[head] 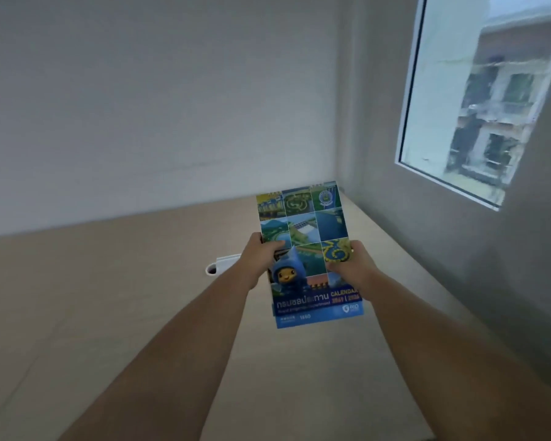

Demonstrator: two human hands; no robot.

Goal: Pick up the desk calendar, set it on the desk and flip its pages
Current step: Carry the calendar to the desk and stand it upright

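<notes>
1. Two bare hands held a desk calendar (306,249) in the air above a pale wooden counter (140,297), near the room's right-hand corner.
2. Left hand (261,257) gripped the calendar's left edge, thumb across the front cover, with the other fingers hidden behind it.
3. Right hand (350,265) gripped the right edge, thumb pressed on the cover, and its remaining fingers were likewise out of sight behind the card.
4. Cover showed a grid of small blue and green photographs, a cartoon figure in a blue hood, and a blue band with the word "CALENDAR"; the smaller print was too blurred to read.
5. One white holder-like object (220,264) lay on the counter just left of the left wrist, partly hidden by the forearm; a dark opening showed at its end, but what it contained could not be made out.
6. Window (477,100) in the grey right wall showed a blurred building outside.
7. Both forearms ran off the bottom of the frame.
</notes>
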